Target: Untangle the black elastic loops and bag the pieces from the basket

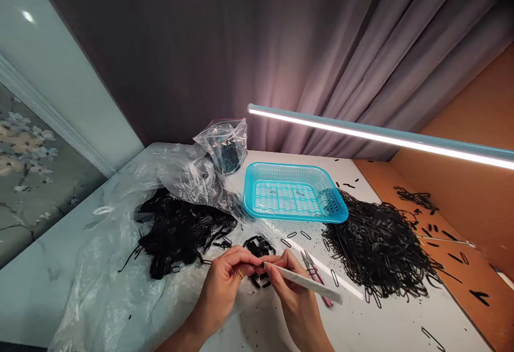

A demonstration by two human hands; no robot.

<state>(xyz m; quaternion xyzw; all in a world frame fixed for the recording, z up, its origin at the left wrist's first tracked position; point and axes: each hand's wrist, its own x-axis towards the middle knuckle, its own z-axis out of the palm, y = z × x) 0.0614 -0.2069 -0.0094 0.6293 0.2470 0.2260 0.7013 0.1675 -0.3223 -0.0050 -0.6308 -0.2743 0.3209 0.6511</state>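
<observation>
My left hand (225, 280) is closed in a pinch, and its fingertips meet those of my right hand over a small dark piece that is mostly hidden. In my right hand (295, 290) lies a long, flat white strip-like tool (311, 282), its narrow end at the fingertips. Just beyond the fingers is a small heap of black pieces (259, 245) on the table. Thread snips (315, 274) with pinkish handles lie right of my right hand, among loose black wire loops (334, 278).
A blue plastic basket (295, 215) stands behind my hands. A large pile of black loops (381, 245) spreads to the right. To the left, a black heap (180, 234) sits on clear plastic sheeting (108, 272). A transparent bag (225, 143) stands behind; a lit tube lamp (361, 135) hangs above.
</observation>
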